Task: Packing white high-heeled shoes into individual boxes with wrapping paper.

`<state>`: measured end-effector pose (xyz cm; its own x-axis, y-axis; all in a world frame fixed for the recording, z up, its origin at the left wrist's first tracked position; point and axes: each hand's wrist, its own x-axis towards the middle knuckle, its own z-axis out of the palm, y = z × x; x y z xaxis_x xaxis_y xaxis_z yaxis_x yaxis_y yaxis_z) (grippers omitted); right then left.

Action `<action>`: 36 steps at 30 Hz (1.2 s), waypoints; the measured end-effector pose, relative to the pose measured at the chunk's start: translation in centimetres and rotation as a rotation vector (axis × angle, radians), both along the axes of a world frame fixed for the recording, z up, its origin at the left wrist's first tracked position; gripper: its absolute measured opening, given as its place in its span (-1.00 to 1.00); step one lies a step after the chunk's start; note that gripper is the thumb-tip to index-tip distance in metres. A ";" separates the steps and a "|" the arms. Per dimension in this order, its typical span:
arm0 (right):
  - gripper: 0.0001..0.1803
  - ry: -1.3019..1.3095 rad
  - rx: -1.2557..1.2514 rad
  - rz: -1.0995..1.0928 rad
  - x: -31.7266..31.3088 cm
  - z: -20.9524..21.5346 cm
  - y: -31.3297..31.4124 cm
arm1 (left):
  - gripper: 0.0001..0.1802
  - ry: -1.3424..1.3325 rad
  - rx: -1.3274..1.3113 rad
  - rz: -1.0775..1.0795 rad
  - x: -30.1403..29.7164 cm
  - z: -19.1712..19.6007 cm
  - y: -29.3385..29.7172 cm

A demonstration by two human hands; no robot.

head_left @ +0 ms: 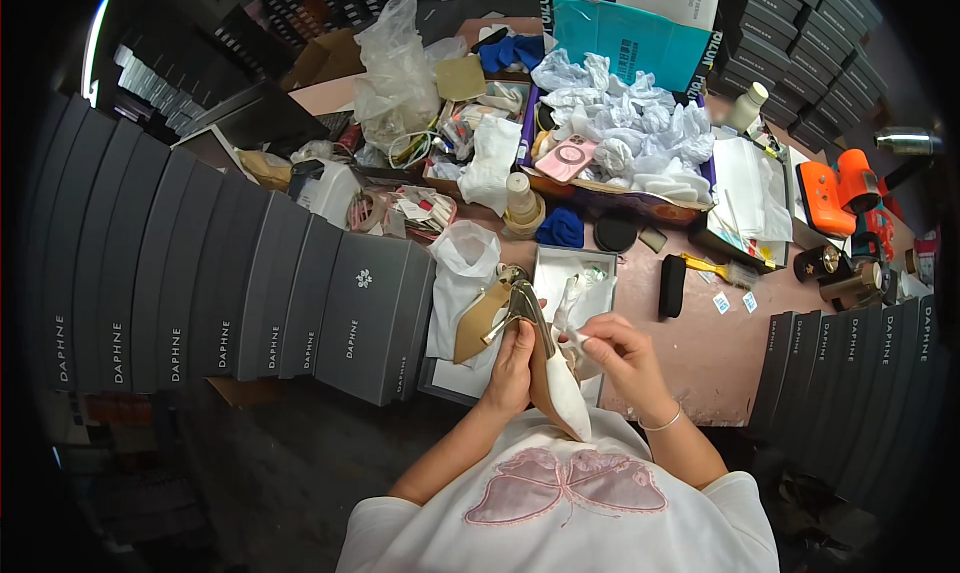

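On cluttered pink worktable [700, 353], shoeboxes [250, 293] around.

You have a single view, from the fisheye camera worn on your head, looking steeply down over your chest onto the table [700, 353]. It sits close above your forearms, which enter from the lower edge, and straight box edges bend toward the dark rim.

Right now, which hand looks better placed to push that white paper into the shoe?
Probably the right hand: its fingers already pinch the white paper, while the left hand grips the shoe.
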<state>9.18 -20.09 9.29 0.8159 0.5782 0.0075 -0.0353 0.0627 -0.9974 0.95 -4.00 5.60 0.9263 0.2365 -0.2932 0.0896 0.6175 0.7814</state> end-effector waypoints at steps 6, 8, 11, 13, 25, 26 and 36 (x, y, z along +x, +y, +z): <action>-0.81 -0.043 -0.005 -0.148 5.7 -0.4 3.2 | -0.48 -0.025 -0.160 0.025 -0.1 1.3 1.7; -0.83 -0.290 -0.097 -0.112 8.8 -1.0 5.6 | -0.50 0.000 -0.185 0.051 -0.4 0.4 2.2; -0.83 -0.515 -0.189 -0.150 13.4 -3.1 10.5 | -0.50 0.027 -0.229 0.102 -0.8 -0.3 2.5; -0.85 -0.692 -0.273 -0.137 16.1 -5.0 13.4 | -0.48 0.055 -0.196 0.120 -0.8 -0.6 2.7; -0.58 -0.999 -0.452 -0.160 16.8 -11.8 17.2 | -0.48 0.117 -0.256 0.141 0.1 -1.8 4.7; -0.54 -0.937 -0.449 -0.171 16.5 -12.3 17.1 | -0.48 0.120 -0.253 0.125 0.2 -1.8 4.7; -0.57 -0.322 -0.156 -0.677 16.3 -10.3 10.0 | -0.45 0.042 -0.203 0.100 0.1 -1.5 4.7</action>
